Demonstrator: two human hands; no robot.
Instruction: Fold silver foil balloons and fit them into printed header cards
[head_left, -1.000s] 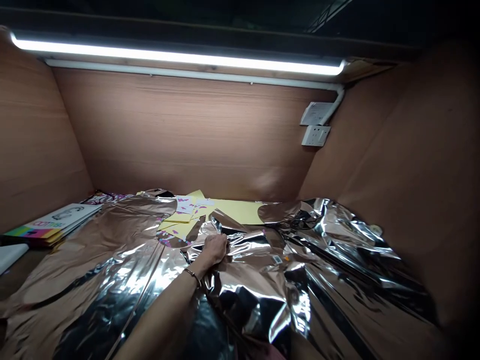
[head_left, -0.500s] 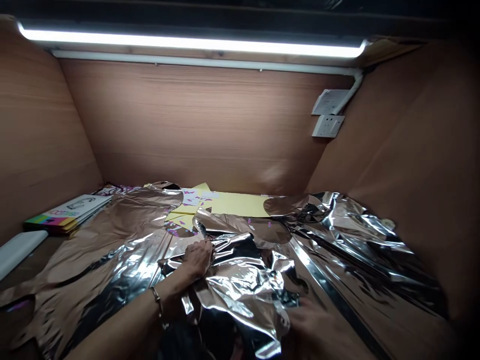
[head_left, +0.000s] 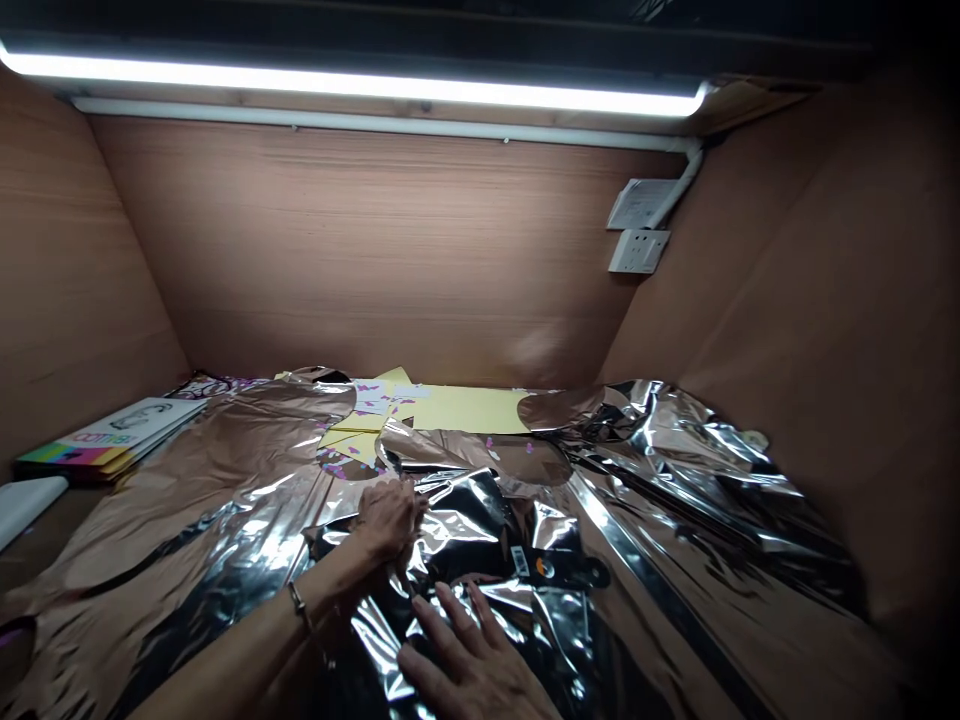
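Observation:
A big sheet of shiny silver foil [head_left: 660, 500] covers most of the desk, crumpled in the middle. My left hand [head_left: 386, 515] is closed on a fold of the foil near the centre; a thin bracelet sits on its wrist. My right hand [head_left: 469, 665] lies flat on the foil at the lower middle, fingers stretched out and spread. A small label or sticker [head_left: 521, 562] shows on the foil just beyond my right fingertips.
Yellow paper sheets [head_left: 465, 408] with purple scraps lie at the back. A colourful paper pack [head_left: 105, 440] and a white object [head_left: 26, 500] sit at the left. Wooden walls enclose the desk, with a wall socket [head_left: 636, 250] at the back right and a light strip above.
My right hand has come into clear view and flattened onto the foil. The crumpled bulge in the middle has been pressed down; my left hand keeps its hold in about the same spot.

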